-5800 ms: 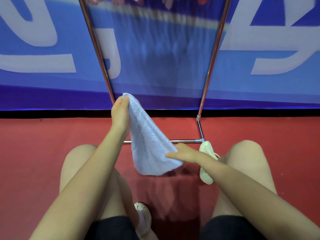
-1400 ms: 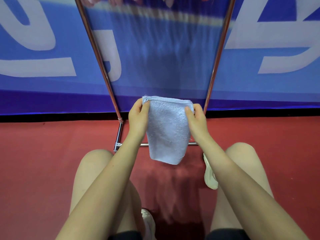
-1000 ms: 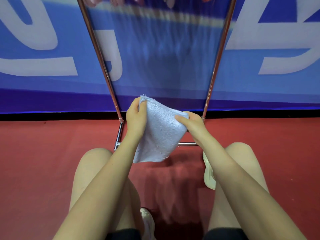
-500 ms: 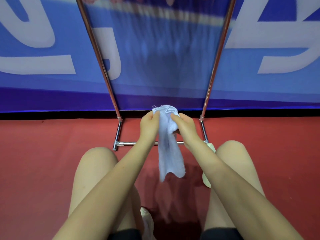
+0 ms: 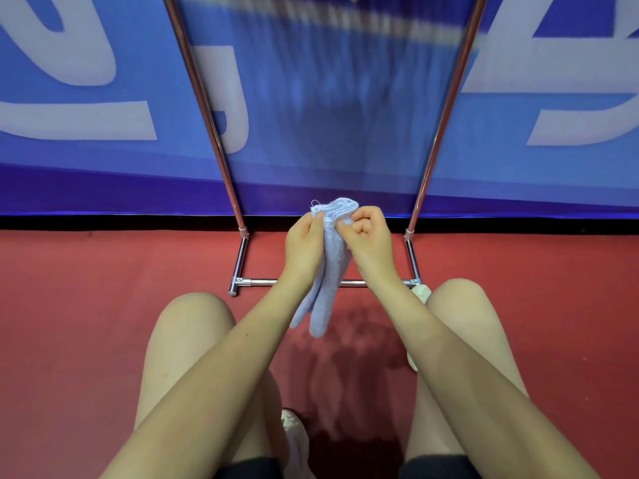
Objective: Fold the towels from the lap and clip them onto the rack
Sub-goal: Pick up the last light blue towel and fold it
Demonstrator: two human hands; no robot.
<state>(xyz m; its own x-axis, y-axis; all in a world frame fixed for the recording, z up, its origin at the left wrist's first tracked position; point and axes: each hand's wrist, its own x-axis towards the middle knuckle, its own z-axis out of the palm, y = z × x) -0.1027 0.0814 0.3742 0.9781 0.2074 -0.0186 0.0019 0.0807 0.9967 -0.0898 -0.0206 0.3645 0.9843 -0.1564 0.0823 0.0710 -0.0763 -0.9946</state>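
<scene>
Rack [image 5: 221, 160]: two slanted metal uprights run from the top of the frame down to a floor bar at centre; its clips are not legible in the blur at the top edge. Red floor [image 5: 86, 323] fills the lower half.

Towel [image 5: 330, 271]: pale blue, at frame centre, folded into a narrow strip hanging between the knees, clear of the lap.

Left hand [image 5: 306, 242] and right hand [image 5: 370, 236]: each grip pinches the bunched top edge, close together.

Judgement: light, soft and limp, not slippery. Best held at the stacked top edge so the layers stay together for clipping.
</scene>
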